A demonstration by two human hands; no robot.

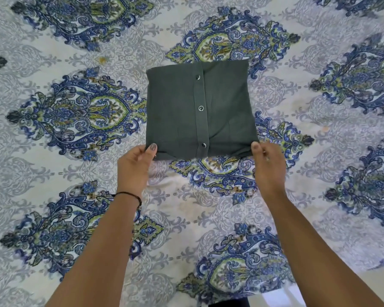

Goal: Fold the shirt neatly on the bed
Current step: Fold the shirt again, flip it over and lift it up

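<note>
Head view. The dark green button-front shirt point(200, 109) lies on the bed's patterned bedspread point(75, 120), already reduced to a compact, nearly square packet with the button placket point(200, 107) running down its middle and three buttons showing. My left hand point(134, 168) pinches the near left corner, thumb on top and the other fingers tucked beneath the cloth; my right hand point(267, 163) pinches the near right corner in the same way. Both grasps are therefore closed on fabric, not released. A dark cord bracelet point(129, 196) circles my left wrist.

The packet appears close to finished; I judge the step in hand to be a last fold or a squaring of the near edge. To do it well, I should keep both corners level, hold the edge taut between them so the layers beneath do not slip, and keep the placket centred and straight. The near edge sags slightly between my hands, and a small pucker sits just right of the lowest button; light outward tension should flatten both before I let go.
</note>
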